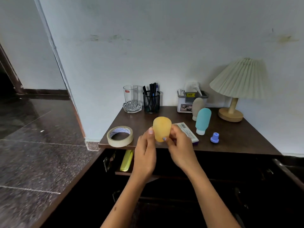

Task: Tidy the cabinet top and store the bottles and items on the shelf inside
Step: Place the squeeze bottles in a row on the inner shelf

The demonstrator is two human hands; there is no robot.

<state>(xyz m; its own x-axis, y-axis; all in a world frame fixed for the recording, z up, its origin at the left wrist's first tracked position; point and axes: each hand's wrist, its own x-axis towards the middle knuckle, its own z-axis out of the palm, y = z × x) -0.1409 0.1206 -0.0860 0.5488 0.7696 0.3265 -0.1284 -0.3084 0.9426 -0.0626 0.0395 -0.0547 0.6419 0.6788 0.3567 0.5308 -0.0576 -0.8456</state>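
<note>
Both my hands hold a small yellow squeeze bottle above the front edge of the dark brown cabinet top. My left hand pinches its left side and my right hand grips its lower right. A blue bottle stands cap-down on the top, with a beige bottle behind it. A small purple cap lies to the right. A flat white packet lies partly behind my right hand. Below, the cabinet is open and a yellow item lies on the inner shelf.
A roll of masking tape sits at the front left corner. At the back stand a glass, a mesh pen holder, a white organiser box and a lamp. An open cabinet door juts out at the right.
</note>
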